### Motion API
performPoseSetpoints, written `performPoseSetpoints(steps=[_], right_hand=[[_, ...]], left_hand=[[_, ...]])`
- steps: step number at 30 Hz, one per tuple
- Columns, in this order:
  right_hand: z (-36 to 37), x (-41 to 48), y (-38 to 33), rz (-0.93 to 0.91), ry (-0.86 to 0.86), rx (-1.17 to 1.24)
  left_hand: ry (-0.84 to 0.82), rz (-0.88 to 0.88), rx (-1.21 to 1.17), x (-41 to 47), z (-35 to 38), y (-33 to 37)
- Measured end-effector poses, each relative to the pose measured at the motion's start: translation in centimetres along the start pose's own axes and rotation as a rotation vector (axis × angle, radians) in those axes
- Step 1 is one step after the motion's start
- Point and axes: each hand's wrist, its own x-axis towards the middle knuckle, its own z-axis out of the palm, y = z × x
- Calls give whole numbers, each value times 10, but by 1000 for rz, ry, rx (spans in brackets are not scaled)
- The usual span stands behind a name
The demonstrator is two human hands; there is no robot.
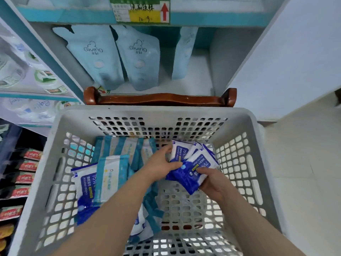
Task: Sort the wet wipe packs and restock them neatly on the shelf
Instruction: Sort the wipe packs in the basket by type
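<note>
Several blue alcohol wipe packs [191,169] sit fanned in a bundle near the far right corner of the grey basket [238,115]. The right hand [212,182] has its grip curled under them, and the left hand [161,163] pinches their left edge. Teal-striped packs [113,174] lie piled along the left wall. Sorting looks underway, with blues being gathered apart from teals. Next, I judge, the bundle needs squaring and then lifting to the shelf [199,71], to the bare part right of the Giving pouches [92,56].

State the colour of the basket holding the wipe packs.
The basket is light grey; the head view shows it best.
</note>
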Motion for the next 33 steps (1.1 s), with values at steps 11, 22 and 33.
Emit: performPoseSetpoints(steps=[11,22,33], right_hand=[[-20,57,-3,-3,235,-212],[-5,36,-2,-247,323,-1278],[122,-43,44,-559,-186,-1509]], left_hand=[[-75,-108,77,58,36,-22],[31,8,400,29,25,-2],[637,-23,571,-128,-92,-27]])
